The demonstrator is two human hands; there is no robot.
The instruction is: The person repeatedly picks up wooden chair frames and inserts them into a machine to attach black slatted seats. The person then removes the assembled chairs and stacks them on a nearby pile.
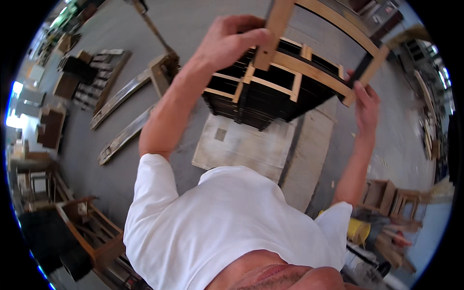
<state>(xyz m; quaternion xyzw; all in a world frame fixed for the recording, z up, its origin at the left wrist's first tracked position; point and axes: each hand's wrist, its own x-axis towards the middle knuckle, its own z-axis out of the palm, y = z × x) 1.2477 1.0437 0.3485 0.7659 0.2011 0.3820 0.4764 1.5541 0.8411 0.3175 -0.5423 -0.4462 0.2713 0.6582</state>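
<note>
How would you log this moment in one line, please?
left hand: holding wooden frame | right hand: holding same frame | nearby: black stack with pale wooden edges

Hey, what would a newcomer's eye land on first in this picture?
Probably the pale wooden frame at upper centre-right, held up between the person's left hand and right hand. Just beneath it in view, a black stack with pale wood edges stands out. The white shirt fills the lower middle.
</note>
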